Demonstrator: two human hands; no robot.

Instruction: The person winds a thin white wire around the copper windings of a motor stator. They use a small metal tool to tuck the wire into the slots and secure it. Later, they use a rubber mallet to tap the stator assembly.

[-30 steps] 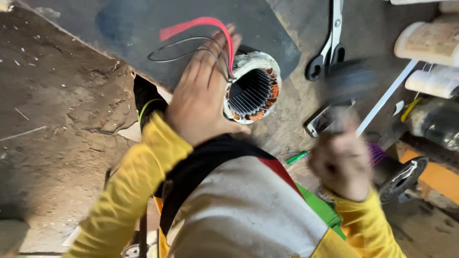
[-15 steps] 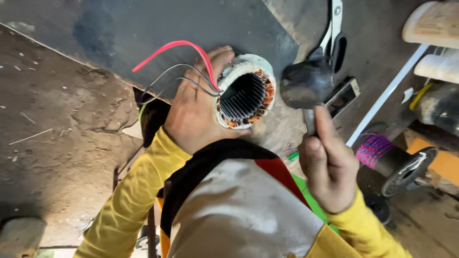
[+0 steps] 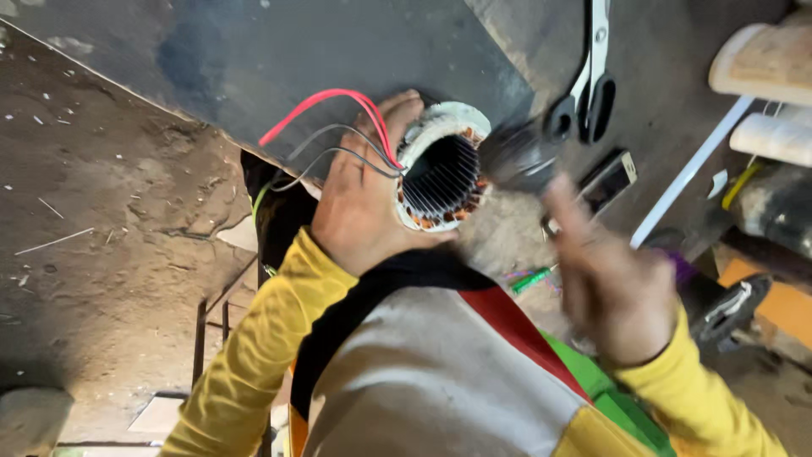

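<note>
Left hand wraps the motor stator to steady it on the counter, right hand fisted around a blurry mallet right beside its rim.

The left hand is stretched forward from a yellow sleeve, palm down, with the fingers extended and curled over what is gripped; the thumb is hidden beneath. The left forearm is angled up from the lower left, bent at the elbow. The right hand is raised on the other side, blurred by motion, and is closed in a fist-like grip around a handle, knuckles turned towards the camera. The right wrist is covered by a yellow cuff, and the forearm runs in from the lower right corner.
</note>
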